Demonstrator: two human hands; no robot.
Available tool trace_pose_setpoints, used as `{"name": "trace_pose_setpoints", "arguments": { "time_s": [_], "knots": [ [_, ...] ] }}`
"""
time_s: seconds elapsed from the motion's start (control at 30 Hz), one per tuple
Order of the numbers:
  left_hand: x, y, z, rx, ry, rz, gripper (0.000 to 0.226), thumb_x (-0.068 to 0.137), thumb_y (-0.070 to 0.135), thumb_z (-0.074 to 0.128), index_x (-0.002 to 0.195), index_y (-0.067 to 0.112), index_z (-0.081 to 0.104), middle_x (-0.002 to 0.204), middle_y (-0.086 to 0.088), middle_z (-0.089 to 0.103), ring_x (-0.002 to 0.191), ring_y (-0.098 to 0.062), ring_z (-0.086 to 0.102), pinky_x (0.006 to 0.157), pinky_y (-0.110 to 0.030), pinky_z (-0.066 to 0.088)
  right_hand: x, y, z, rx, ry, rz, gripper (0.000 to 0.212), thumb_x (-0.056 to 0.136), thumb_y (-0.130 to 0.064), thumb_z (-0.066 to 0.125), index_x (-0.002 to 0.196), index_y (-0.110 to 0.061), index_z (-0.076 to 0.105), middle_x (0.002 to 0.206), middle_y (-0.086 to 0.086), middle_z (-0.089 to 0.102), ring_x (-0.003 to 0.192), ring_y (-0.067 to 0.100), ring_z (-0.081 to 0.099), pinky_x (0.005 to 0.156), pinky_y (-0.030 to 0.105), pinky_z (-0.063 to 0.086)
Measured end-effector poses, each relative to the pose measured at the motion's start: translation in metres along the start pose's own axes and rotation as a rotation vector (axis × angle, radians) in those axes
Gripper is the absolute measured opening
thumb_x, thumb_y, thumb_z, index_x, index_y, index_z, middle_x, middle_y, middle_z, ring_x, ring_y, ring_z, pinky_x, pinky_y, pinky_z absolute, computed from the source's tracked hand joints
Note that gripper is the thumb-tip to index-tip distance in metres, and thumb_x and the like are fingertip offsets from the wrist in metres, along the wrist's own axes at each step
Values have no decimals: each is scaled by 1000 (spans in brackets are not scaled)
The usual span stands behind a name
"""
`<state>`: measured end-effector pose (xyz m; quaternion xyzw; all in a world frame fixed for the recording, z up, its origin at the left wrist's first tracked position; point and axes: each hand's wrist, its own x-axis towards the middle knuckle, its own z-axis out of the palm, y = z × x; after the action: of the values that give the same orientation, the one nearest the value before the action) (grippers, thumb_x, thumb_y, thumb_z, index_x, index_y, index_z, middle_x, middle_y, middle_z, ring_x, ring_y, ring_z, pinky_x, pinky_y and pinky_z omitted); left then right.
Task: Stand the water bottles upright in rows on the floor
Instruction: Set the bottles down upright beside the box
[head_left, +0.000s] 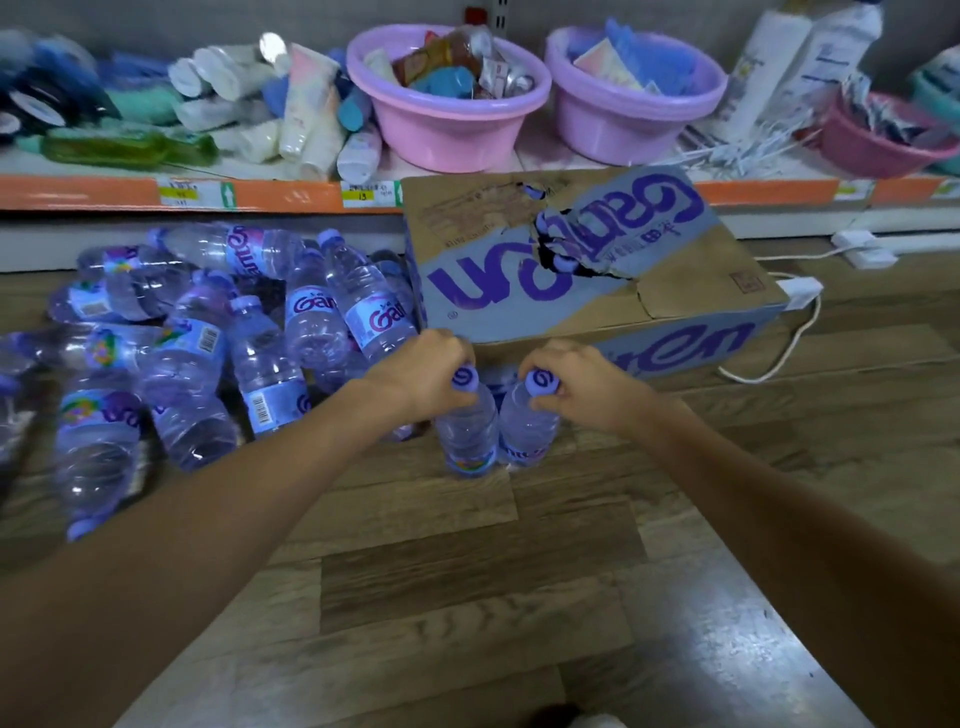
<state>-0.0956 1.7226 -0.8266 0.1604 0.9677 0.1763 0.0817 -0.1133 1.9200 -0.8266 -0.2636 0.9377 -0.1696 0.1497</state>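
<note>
Two clear water bottles with purple caps stand upright side by side on the wooden floor, just in front of a cardboard box. My left hand (422, 371) grips the neck of the left bottle (467, 434). My right hand (574, 382) grips the neck of the right bottle (527, 428). The two bottles touch each other. A heap of several more bottles (208, 338) of the same kind lies on its side to the left.
The torn cardboard box (587, 270) with purple lettering sits behind the bottles. A low shelf (78, 192) behind holds tubes, lotion bottles and pink and purple basins (447, 119). A white power strip and cable (800, 296) lie right of the box. Bare wooden floor (467, 597) stretches toward me.
</note>
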Motion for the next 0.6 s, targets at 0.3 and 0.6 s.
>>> {"name": "trace_pose_setpoints", "arguments": {
  "time_s": [0.3, 0.6],
  "knots": [
    [-48, -80, -25, -41, 17, -230, 27, 75, 27, 68, 82, 1, 66, 75, -17, 60, 72, -21, 51, 64, -27, 33, 38, -67, 23, 77, -122, -188, 32, 90, -22, 57, 120, -14, 55, 115, 8, 54, 94, 13, 44, 86, 30, 40],
    [-84, -163, -18, -190, 8, -539, 11, 89, 14, 53, 87, 6, 61, 101, -19, 66, 94, -27, 59, 78, -30, 39, 78, -115, 46, 78, -101, -228, 35, 95, -24, 47, 127, -13, 46, 129, 11, 52, 120, 28, 47, 99, 40, 41]
  ]
}}
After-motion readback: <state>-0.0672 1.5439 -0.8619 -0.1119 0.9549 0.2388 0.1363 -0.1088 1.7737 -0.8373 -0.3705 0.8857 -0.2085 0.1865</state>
